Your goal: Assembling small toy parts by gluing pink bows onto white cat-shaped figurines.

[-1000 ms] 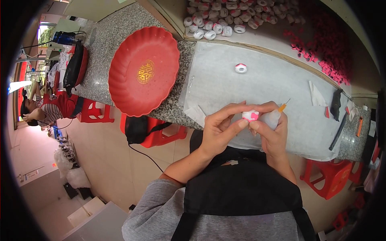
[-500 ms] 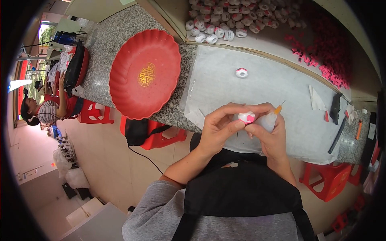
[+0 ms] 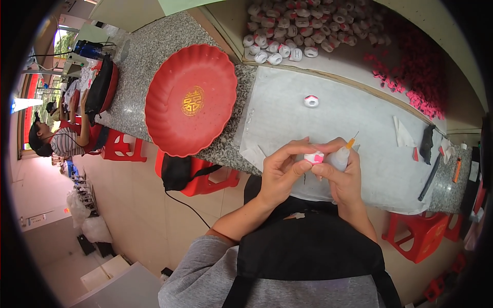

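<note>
Pink-white piece (image 3: 315, 157), left grip (image 3: 280, 173) pinching it, right grip (image 3: 345, 179) too, clasping bottle (image 3: 339, 159), sheet (image 3: 359, 114) spreading ahead

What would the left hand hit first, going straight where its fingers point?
Beyond the piece at its fingertips, the left hand would likely meet the right hand first; exact depth is unclear.

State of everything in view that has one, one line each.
left hand: closed, fingertips on the held piece
right hand: closed around the bottle, fingertips at the held piece
held piece, white and pink: off the sheet, between both hands
bottle: upper end tilted right, needle bare
loose piece: lying on the white sheet
red tray: face up
white pieces: heaped
pink pieces: heaped
</note>
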The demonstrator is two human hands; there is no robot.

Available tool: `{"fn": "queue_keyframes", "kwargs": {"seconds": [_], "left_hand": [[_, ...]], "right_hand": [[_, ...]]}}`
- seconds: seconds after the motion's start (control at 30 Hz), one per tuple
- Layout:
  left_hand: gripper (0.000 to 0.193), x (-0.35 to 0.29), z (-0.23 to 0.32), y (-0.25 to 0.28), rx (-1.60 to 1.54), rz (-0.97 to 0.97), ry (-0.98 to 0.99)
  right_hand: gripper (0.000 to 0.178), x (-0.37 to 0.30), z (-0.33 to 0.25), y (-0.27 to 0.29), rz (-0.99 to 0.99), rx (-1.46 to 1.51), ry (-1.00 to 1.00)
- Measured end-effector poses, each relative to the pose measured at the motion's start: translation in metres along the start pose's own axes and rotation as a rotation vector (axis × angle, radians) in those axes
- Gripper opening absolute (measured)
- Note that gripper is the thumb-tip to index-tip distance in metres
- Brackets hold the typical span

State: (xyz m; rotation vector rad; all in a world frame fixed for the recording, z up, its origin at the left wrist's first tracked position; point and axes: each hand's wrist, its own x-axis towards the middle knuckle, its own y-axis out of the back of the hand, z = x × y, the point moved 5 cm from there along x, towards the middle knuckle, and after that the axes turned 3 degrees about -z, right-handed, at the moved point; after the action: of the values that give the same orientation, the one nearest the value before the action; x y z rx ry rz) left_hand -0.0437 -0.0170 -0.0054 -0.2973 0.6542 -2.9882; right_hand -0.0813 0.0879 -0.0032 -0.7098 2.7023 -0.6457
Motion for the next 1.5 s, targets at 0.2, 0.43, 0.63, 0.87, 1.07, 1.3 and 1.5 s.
{"fn": "queue_keyframes", "kwargs": {"seconds": [0.2,0.43,0.63,0.87,1.07,1.3,1.5], "left_hand": [[0.021,0.001,-0.006,-0.002,-0.143,0.072,0.137],[0.023,-0.003,-0.015,0.021,-0.248,0.207,0.185],[0.025,0.005,-0.016,0.014,-0.305,0.170,0.204],[0.024,0.004,-0.014,0.010,-0.242,0.148,0.225],[0.023,0.002,-0.003,0.020,-0.207,0.154,0.215],[0.025,-0.004,-0.012,0.007,-0.319,-0.041,0.202],[0.024,-0.006,0.009,0.021,-0.283,-0.022,0.033]], "right_hand": [[0.025,0.001,-0.005,-0.001,0.037,-0.089,0.005],[0.012,-0.017,-0.072,0.083,0.489,-0.903,0.290],[0.016,-0.017,-0.091,0.123,0.553,-1.638,0.176],[0.014,-0.010,-0.058,0.016,0.186,-0.906,0.584],[0.018,0.011,-0.036,-0.025,-0.068,-0.833,0.592],[0.008,-0.009,-0.028,-0.010,0.040,-0.846,0.442],[0.021,-0.040,-0.088,0.057,0.309,-1.188,0.350]]}}
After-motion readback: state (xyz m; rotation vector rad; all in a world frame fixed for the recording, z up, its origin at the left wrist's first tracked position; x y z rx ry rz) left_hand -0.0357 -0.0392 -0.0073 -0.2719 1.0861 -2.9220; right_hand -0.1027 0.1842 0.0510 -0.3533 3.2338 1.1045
